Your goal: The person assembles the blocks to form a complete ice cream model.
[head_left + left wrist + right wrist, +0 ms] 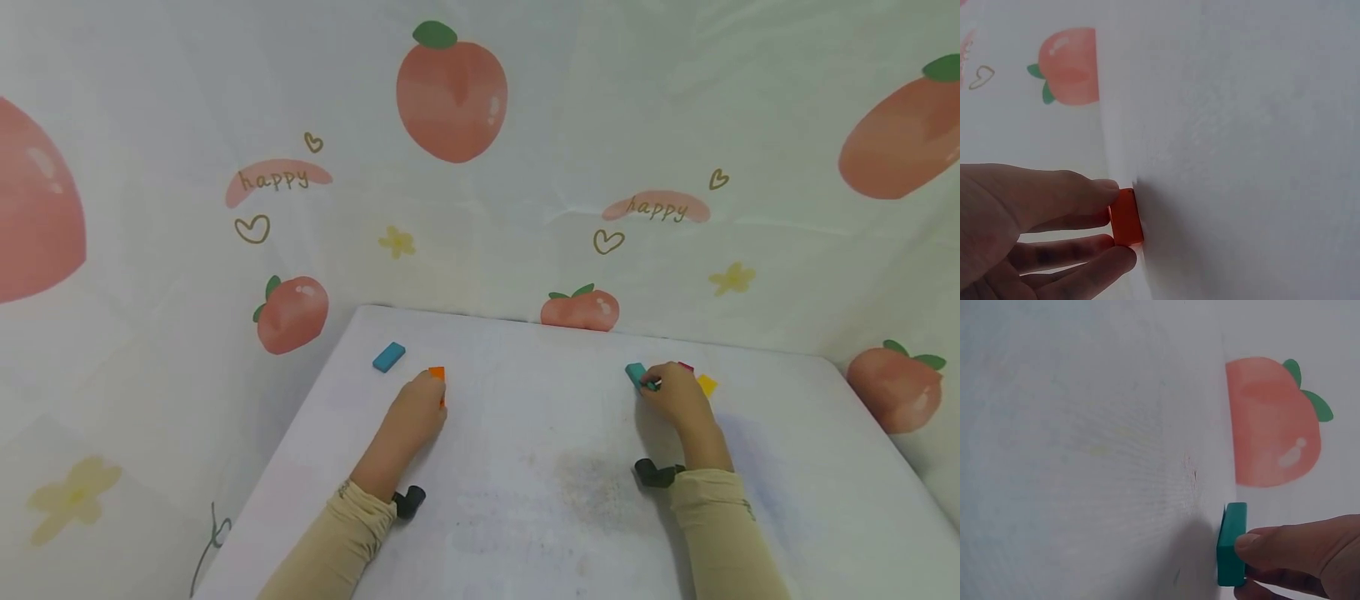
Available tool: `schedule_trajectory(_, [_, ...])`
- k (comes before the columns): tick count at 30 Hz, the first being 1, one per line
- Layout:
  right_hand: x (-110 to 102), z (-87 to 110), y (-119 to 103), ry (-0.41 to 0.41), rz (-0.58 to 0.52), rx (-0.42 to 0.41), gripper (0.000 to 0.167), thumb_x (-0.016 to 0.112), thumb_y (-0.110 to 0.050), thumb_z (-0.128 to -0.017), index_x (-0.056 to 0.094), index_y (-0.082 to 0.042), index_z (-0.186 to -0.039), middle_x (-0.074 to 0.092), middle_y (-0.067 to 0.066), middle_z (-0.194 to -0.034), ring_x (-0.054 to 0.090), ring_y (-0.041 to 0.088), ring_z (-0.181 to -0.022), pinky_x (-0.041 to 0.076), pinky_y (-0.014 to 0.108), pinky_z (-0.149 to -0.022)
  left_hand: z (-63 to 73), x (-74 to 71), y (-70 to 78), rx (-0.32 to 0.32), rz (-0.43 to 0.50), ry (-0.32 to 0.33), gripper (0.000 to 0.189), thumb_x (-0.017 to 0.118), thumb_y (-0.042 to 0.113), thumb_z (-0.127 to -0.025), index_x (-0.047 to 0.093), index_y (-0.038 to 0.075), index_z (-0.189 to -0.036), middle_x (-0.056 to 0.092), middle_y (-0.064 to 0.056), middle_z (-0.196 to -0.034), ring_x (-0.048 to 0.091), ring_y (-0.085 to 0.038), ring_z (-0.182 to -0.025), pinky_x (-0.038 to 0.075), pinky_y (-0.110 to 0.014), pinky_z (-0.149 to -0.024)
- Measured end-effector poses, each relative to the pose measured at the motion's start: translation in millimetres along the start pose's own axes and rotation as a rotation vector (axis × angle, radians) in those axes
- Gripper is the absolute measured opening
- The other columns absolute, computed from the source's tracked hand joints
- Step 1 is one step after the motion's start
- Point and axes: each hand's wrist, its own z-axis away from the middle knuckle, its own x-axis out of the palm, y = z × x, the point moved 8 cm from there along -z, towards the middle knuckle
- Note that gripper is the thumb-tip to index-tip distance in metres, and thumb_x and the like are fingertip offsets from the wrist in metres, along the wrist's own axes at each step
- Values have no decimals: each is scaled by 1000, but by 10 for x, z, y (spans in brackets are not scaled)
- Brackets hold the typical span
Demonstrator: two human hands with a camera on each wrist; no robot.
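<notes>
My left hand (411, 410) pinches an orange block (438, 372) between thumb and fingers. In the left wrist view, the thumb is at one end of this orange block (1126, 217) and fingertips are at the other, close to the white tabletop. On the right, my right hand (677, 402) holds a green block (635, 372) near the far part of the table. The right wrist view shows the thumb pressed on the green block (1233, 547), with other fingers partly hidden behind it.
A blue block (389, 357) lies beyond the left hand, to its left. Just past the right hand are a yellow block (707, 385) and a mostly hidden red block (686, 367). A peach-patterned cloth (510, 233) hangs behind the white table (517, 433).
</notes>
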Motion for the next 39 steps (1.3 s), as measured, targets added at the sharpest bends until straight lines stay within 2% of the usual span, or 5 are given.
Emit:
schedule_trajectory(5, [23, 14, -28, -22, -30, 6, 23, 71, -6, -96, 76, 7, -115, 72, 30, -118, 66, 42, -102, 57, 61, -99, 51, 16, 66, -6, 7, -26, 5, 75, -4, -90, 71, -4, -88, 64, -13, -89, 62, -23, -76, 60, -39, -76])
schedule_trajectory(12, [42, 43, -58, -46, -42, 16, 23, 71, -7, -97, 76, 6, -115, 71, 29, -116, 66, 41, -101, 58, 60, -97, 148, 44, 197, 64, -28, -8, 4, 75, -6, -89, 71, -5, -89, 66, -14, -90, 63, -24, -74, 61, -38, -75])
schedule_trajectory(21, [60, 62, -70, -44, -45, 2, 21, 71, -7, -96, 77, 4, -113, 72, 27, -115, 67, 39, -100, 59, 58, -95, 222, 53, 321, 95, -29, 6, 7, 79, -4, -89, 72, -4, -89, 67, -14, -90, 64, -23, -75, 60, -36, -74])
schedule_trajectory(32, [97, 103, -159, -65, -48, -17, 18, 71, -6, -97, 78, 3, -111, 72, 28, -117, 68, 41, -102, 61, 56, -92, 285, 120, 441, 112, 13, -72, 9, 80, 0, -90, 72, -2, -89, 63, -9, -86, 56, -18, -72, 57, -34, -72])
schedule_trajectory(39, [144, 119, -173, -89, -54, -2, 19, 72, -7, -97, 79, 1, -113, 70, 27, -121, 67, 38, -103, 62, 53, -92, 323, 153, 540, 141, 10, -79, 8, 81, 0, -89, 73, -2, -89, 64, -9, -88, 58, -19, -72, 59, -34, -73])
